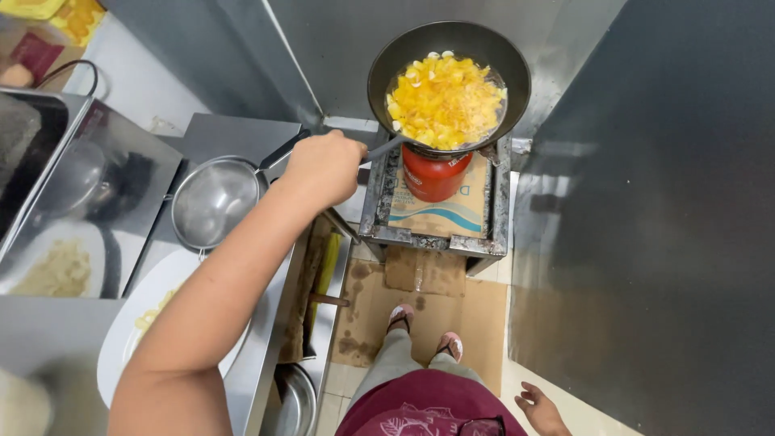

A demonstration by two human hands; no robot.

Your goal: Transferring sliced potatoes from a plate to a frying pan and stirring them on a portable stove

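head camera looks steeply down from standing height.

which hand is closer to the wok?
Left. The left hand grips a utensil handle just beside the wok of yellow pieces; the right hand hangs low by the person's side, far below it.

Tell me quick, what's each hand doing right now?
Left hand: closed on the grey metal utensil handle reaching into the black wok.
Right hand: open, empty.
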